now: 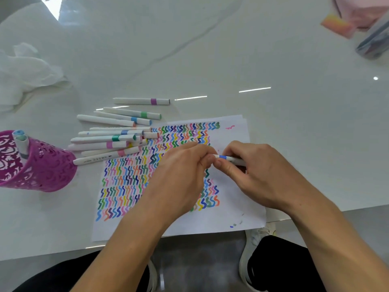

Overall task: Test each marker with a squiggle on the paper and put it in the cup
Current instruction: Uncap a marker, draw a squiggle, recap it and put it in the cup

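A white marker with a blue band (pixel 226 158) is held level over the paper (pixel 231 197) by both hands. My right hand (pixel 259 173) grips its barrel. My left hand (pixel 181 175) pinches its left end, the cap end, which my fingers hide. The paper is covered with rows of coloured squiggles. Several capped white markers (pixel 113 135) lie in a loose pile left of the paper's top edge. A purple lattice cup (pixel 42 165) stands at the far left with two markers (pixel 21 142) in it.
Crumpled white tissue (pixel 27 74) lies at the back left. A clear pencil case (pixel 374 43) and a pink-orange pad (pixel 339 25) sit at the back right. The table's front edge (pixel 63 252) runs just below the paper, with my knees and shoes beneath.
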`<action>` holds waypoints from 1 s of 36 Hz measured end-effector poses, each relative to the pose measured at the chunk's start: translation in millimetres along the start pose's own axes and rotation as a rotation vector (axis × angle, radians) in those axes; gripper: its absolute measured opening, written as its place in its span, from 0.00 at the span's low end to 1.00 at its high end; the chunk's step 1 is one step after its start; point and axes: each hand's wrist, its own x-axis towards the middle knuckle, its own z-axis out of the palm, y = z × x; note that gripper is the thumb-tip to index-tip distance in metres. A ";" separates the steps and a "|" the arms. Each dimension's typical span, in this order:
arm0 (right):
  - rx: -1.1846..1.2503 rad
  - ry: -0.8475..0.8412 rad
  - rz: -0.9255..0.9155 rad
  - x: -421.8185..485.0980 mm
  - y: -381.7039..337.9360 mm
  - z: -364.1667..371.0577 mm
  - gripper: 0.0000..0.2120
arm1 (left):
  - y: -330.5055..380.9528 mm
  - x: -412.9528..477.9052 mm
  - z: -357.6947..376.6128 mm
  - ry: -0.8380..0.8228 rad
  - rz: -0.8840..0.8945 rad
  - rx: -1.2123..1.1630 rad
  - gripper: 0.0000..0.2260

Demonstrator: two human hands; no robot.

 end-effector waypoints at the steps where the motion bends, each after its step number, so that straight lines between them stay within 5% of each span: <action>1: -0.025 0.007 -0.002 -0.2 -0.1 -0.2 0.21 | 0.2 0.3 0.4 0.015 -0.004 -0.011 0.10; 20: -0.090 0.126 0.044 0.0 -1.3 1.5 0.31 | 1.4 2.7 4.7 0.140 -0.239 -0.426 0.09; 26: 0.216 0.040 0.109 -1.4 5.9 -4.4 0.06 | 1.5 5.2 7.2 0.222 -0.261 -0.349 0.06; 31: 0.408 0.112 0.075 0.7 12.2 -11.3 0.17 | -3.9 7.6 3.2 0.332 -0.303 -0.319 0.07; 36: 0.604 0.199 0.080 5.1 12.9 -10.0 0.12 | -4.8 11.3 3.6 0.333 -0.318 -0.282 0.07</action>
